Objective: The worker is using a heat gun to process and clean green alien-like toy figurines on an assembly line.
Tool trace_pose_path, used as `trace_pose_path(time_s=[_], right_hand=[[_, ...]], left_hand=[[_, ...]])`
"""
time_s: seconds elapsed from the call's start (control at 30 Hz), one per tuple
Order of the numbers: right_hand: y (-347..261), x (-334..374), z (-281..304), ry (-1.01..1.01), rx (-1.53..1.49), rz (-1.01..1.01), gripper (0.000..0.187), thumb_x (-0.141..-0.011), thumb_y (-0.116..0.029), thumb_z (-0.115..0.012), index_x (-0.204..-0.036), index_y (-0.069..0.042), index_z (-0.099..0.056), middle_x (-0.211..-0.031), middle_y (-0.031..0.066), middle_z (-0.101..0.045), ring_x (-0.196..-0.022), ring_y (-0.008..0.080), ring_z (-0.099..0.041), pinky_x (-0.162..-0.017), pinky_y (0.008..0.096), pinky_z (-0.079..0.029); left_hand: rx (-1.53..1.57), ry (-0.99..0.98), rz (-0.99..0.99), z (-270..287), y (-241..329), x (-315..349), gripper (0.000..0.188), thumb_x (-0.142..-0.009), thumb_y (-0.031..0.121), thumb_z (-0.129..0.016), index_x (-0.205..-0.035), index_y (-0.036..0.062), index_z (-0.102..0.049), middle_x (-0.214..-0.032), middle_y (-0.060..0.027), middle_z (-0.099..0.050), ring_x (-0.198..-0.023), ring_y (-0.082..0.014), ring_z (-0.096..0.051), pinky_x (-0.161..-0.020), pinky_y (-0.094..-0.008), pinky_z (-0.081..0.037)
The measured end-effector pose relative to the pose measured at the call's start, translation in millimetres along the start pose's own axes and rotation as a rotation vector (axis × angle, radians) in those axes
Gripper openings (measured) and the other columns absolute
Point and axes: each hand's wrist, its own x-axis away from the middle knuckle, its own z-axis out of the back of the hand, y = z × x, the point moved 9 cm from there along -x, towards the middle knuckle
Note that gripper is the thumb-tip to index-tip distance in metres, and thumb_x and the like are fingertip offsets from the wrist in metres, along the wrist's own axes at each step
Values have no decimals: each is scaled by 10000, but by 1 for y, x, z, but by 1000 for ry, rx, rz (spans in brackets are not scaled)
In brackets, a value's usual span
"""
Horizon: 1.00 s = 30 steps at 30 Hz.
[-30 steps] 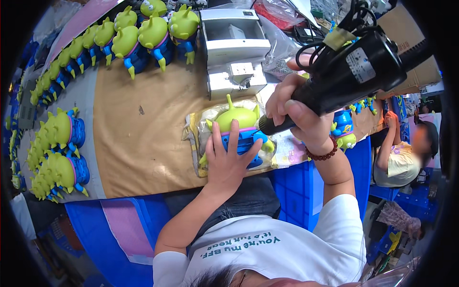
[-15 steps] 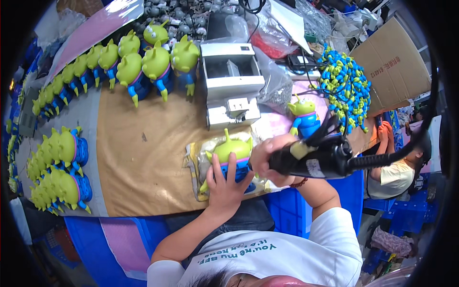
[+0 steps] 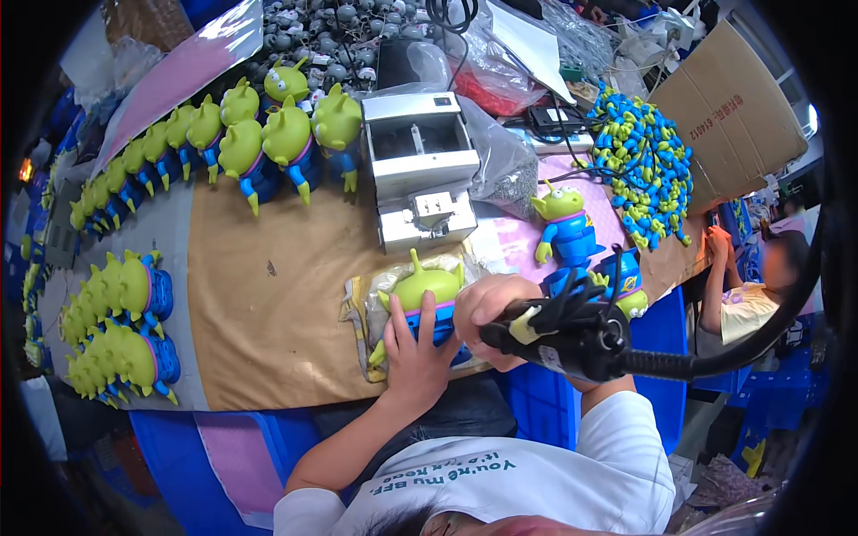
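A green-headed alien toy figure [image 3: 424, 289] with a blue body lies on a padded cloth [image 3: 365, 313] near the table's front edge. My left hand [image 3: 416, 355] holds it there, fingers laid over its blue body and thumb toward my right hand. In my right hand [image 3: 493, 314] is a black corded electric screwdriver [image 3: 572, 335], gripped close against the figure's right side. The tool's tip is hidden behind my hand, so I cannot tell whether it touches the figure. Just past the tool another alien figure [image 3: 572, 234] sits upright, and one more [image 3: 626, 284] lies tipped over beside it.
Rows of alien figures [image 3: 241, 147] stand along the back left, with more rows [image 3: 134, 357] at the left. A white machine [image 3: 420, 165] stands behind the cloth. Small blue-green parts [image 3: 643, 170] are heaped before a cardboard box [image 3: 733, 116]. Another person [image 3: 751, 304] sits at the right.
The view has shifted slightly. My right hand and the screwdriver have moved a little left and down, uncovering the tipped figure at the right. My left hand keeps its hold on the toy.
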Motion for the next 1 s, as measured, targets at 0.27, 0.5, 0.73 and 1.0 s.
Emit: trace_pose_path(time_s=[0.27,0.5,0.73,1.0], right_hand=[[24,8,37,398,-199,-387,427,-788,-21,-750,-1152,-44,-528,-748,92,-603,-626,220,-604,-627,353,-513],[21,-83,104,609,118,-92,80,-820,-6,-727,-813,3,-647,-700,62,-673,-623,130,-642,-604,258,-502],[71,-98,109,568,107,-167,424,-810,-37,-727,-1182,41,-539,-737,82,-657,-626,160,-650,-624,281,-518],[35,-90,74,536,117,-328,565,-866,-47,-641,-1370,72,-414,-704,91,-592,-610,191,-596,-638,352,-518]], left_hand=[[214,63,133,28,-38,33,886,-690,374,-848,-1449,157,-446,-1540,-223,-327,-1414,-489,-289,-1112,-588,-264],[515,290,327,-4,-87,71,718,-910,376,-669,-1437,-35,-407,-1478,-236,-416,-1401,-436,-350,-1139,-502,-266],[427,307,295,-9,-88,72,576,-958,329,-595,-1408,-5,-462,-1402,-218,-513,-1352,-420,-431,-1106,-498,-306],[448,323,311,-7,-90,75,514,-942,260,-604,-1377,4,-507,-1395,-211,-522,-1340,-426,-429,-1115,-500,-304]])
